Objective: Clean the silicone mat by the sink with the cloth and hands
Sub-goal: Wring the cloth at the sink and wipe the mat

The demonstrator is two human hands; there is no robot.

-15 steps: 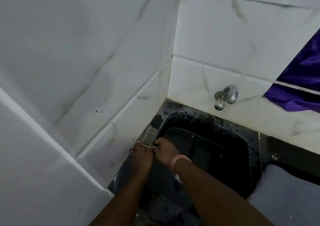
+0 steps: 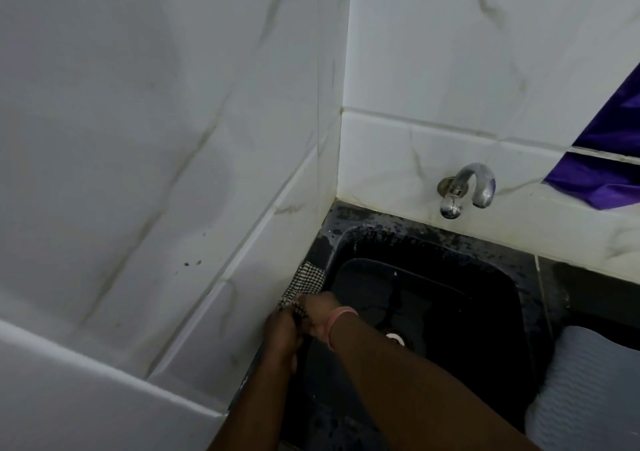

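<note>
- Nearest, at the sink's [image 2: 519, 298] left rim: left hand [image 2: 282, 338] and right hand [image 2: 317, 315] pressed together, both clenched round the checked cloth [image 2: 306, 279].
- Changed from half a second back: grip drawn nearer along the rim, a dark, bunched stretch of cloth now showing between the two hands, the free checked end trailing longer beyond the knuckles. Looks like wringing or twisting; not certain.
- Pink band [image 2: 341, 322] on the right wrist, just over the basin.
- Right of the sink, well apart from both hands: pale ribbed mat [image 2: 595, 388] lying on the tabletop [image 2: 595, 284], untouched.
- Meaning for the task: cloth being readied, mat not yet wiped; cleaning proper judged not begun.
- Inside the basin: dark, wet-looking bottom, drain [image 2: 394, 338] partly hidden behind the right forearm.
- Beyond the sink's far rim: tap [image 2: 465, 189] on the tiled wall, no stream visible.
- Farthest, right of the tap: purple fabric [image 2: 609, 173] against the wall.
- Likely next: carry the cloth across the basin to the mat.
</note>
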